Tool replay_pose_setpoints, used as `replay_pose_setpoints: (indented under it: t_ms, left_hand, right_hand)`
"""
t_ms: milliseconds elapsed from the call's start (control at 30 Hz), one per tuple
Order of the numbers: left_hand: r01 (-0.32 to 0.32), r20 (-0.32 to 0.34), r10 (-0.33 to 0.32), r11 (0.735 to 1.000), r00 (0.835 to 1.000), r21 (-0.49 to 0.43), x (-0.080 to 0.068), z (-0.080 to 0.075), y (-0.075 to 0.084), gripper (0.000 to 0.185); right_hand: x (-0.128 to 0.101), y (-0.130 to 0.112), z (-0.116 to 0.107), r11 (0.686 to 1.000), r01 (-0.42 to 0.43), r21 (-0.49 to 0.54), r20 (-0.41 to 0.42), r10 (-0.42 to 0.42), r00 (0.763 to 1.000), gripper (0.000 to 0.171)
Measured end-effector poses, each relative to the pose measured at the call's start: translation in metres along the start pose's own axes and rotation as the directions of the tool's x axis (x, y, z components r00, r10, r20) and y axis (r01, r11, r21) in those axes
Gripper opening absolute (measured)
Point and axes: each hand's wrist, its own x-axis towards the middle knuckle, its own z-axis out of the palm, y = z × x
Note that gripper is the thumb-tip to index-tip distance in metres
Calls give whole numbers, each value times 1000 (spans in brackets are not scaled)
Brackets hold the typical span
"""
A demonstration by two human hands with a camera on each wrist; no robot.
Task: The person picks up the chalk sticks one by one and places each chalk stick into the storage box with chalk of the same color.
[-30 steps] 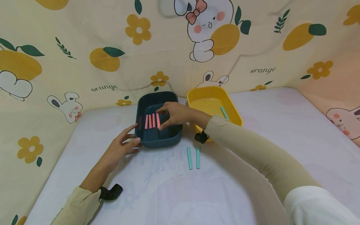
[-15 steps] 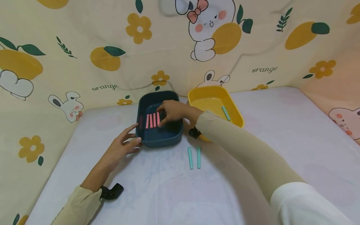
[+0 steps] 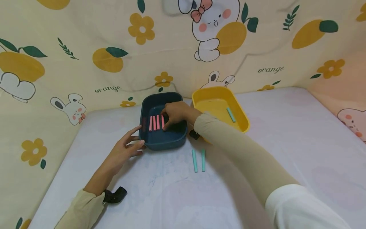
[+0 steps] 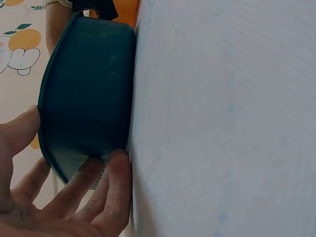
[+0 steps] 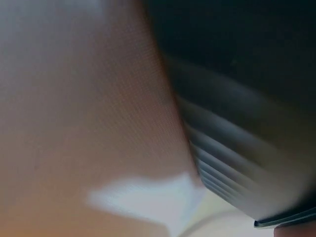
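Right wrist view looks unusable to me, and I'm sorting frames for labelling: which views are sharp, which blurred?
Head view: sharp and evenly lit, wide-angle bending at the edges. Left wrist view: the dark blue plastic tray and left hand are clear enough. Right wrist view: too close, smeared blur, only dark ridges readable.

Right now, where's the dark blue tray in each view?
Head: dark blue tray sits centre-left on the table, left of the yellow tray.
Left wrist: it fills the upper left, seen from the side, fingertips touching its lower wall.
Right wrist: probably the blurred dark ribbed surface at right; too close to be sure.
Shared landmark: the tray's rounded rim.
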Motion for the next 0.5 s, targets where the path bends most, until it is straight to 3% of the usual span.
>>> replay_pose_setpoints:
  t_ms: [500]
  left_hand:
    - [-5,3,5,1000,1000,-1,-1,0,2,69]
  right_hand:
    - [2,-2,4,999,-3,-47,-7,3,1000,77]
